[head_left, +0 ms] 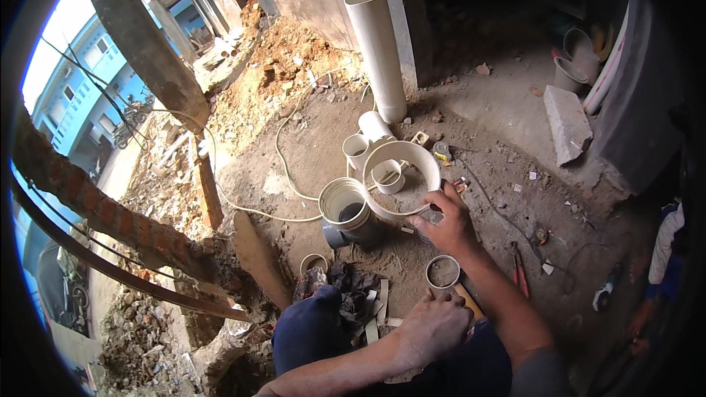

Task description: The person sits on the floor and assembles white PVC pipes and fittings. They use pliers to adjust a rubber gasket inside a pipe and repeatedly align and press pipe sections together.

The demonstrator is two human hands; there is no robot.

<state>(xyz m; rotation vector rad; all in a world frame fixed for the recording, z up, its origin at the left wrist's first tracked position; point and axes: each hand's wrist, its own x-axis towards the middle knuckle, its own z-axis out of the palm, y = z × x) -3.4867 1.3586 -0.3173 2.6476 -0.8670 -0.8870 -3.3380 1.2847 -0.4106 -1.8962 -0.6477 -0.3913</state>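
My right hand (pixel 450 219) grips the lower right rim of a wide cream plastic pipe ring (pixel 373 200), held up with its opening towards me. My left hand (pixel 434 328) is closed over my lap; whatever its fingers hold is hidden. Just beyond it stands a small white pipe piece (pixel 443 273), and a wooden handle (pixel 469 301) shows beside its fingers. Left of the ring is a grey pipe fitting (pixel 354 235) with a cream collar (pixel 342 197). A white cup (pixel 388 176), seen through the ring, has something thin in it.
A tall white pipe (pixel 376 51) stands upright by the pillar. Short pipe pieces (pixel 375 126), a tape measure (pixel 441 151) and red-handled pliers (pixel 520 270) lie on the dirt. A pale hose (pixel 279 143) curves across the left. Another person's hand (pixel 640 329) shows at far right.
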